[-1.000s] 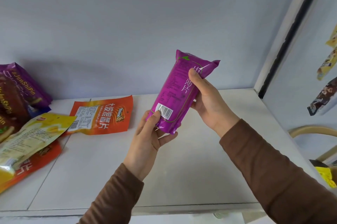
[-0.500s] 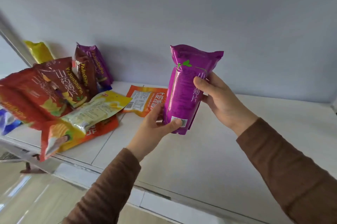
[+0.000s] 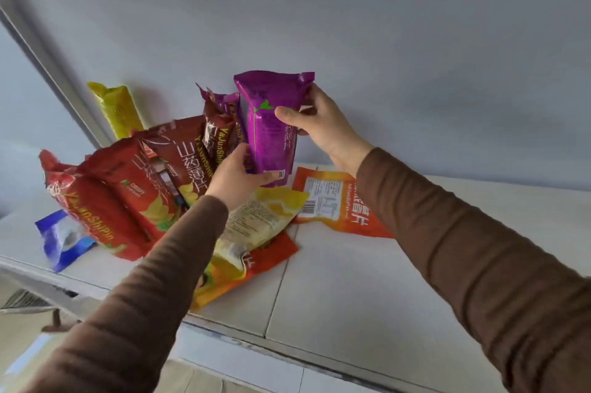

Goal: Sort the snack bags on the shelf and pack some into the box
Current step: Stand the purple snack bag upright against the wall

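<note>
A white shelf (image 3: 335, 290) carries red snack bags (image 3: 105, 200) leaning at the left, a blue bag (image 3: 62, 239) beside them, and an orange bag (image 3: 335, 200) lying flat farther right.

At frame centre we hold the purple bag (image 3: 271, 124) upright, left hand (image 3: 235, 176) at its bottom, right hand (image 3: 319, 124) near its top; red bags (image 3: 128, 188) stand at left on the shelf (image 3: 367, 290).
</note>
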`<state>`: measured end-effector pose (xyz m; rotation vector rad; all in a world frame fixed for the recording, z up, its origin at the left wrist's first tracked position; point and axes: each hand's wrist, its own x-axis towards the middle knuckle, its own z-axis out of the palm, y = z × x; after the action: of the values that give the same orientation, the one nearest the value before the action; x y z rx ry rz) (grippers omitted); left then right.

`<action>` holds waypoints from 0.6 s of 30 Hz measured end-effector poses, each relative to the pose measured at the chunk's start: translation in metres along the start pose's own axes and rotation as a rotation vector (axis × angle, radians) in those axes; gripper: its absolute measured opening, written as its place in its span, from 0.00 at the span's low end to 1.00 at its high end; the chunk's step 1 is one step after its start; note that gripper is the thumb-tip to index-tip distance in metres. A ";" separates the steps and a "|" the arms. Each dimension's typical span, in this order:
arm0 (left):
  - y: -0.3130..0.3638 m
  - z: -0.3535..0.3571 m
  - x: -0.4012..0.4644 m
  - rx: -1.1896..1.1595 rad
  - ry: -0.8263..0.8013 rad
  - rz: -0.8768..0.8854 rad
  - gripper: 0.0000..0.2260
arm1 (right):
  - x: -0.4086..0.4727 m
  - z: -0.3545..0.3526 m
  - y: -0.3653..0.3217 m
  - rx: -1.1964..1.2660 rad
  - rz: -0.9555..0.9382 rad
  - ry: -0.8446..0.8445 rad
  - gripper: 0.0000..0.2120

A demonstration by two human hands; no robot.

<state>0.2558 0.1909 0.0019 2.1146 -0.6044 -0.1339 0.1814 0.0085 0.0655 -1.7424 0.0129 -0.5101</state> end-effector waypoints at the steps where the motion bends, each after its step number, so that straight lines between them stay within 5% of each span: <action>1: -0.008 -0.002 0.013 0.007 0.007 -0.007 0.23 | 0.013 0.008 0.005 -0.025 0.007 -0.002 0.18; 8: -0.043 0.015 0.069 0.092 0.052 -0.096 0.24 | 0.075 0.034 0.038 -0.205 0.056 -0.035 0.20; 14: -0.044 0.024 0.072 0.078 -0.034 -0.216 0.29 | 0.085 0.030 0.063 -0.249 0.197 -0.098 0.42; 18: -0.037 0.014 0.047 0.053 -0.109 -0.182 0.34 | 0.066 0.008 0.061 -0.339 0.205 -0.120 0.39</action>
<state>0.3061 0.1755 -0.0297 2.2234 -0.4822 -0.3398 0.2594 -0.0175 0.0288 -2.0728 0.2012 -0.2610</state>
